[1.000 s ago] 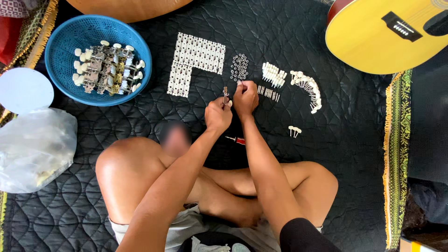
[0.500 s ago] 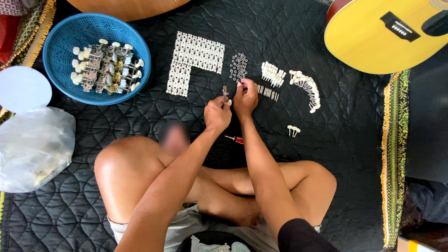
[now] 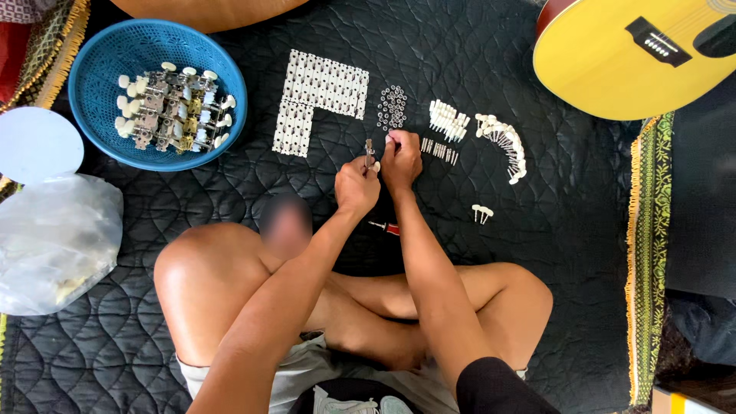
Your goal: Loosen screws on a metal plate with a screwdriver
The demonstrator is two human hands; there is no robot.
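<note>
While the person sits cross-legged on a black quilted mat (image 3: 537,253), both hands meet just above the middle of the frame. The left hand (image 3: 356,186) has its fingers curled shut around a small metal tuning machine (image 3: 369,149), which stands upright out of the fist. The right hand (image 3: 402,159) sits touching the left, its fingertips pinched together on something small and pale; at this size I cannot tell just what it is, possibly a white knob. Just below the hands a red-handled screwdriver (image 3: 386,227) lies on the mat.

Above the hands, parts are laid out in groups: an L-shaped block of metal plates (image 3: 318,96) left of centre, a cluster of tiny rings (image 3: 392,106) beside it, a row of white pegs (image 3: 448,120), short dark screws (image 3: 439,149) just right of the right hand, and a curved line of white-knobbed pins (image 3: 506,143) further right. Two loose white pins (image 3: 482,212) lie apart, lower right of the hands.

At upper left a blue basket (image 3: 96,77) holds assembled tuning machines (image 3: 172,107). A yellow guitar body (image 3: 613,61) fills the upper right corner. A clear plastic bag (image 3: 54,241) lies at the left edge.
</note>
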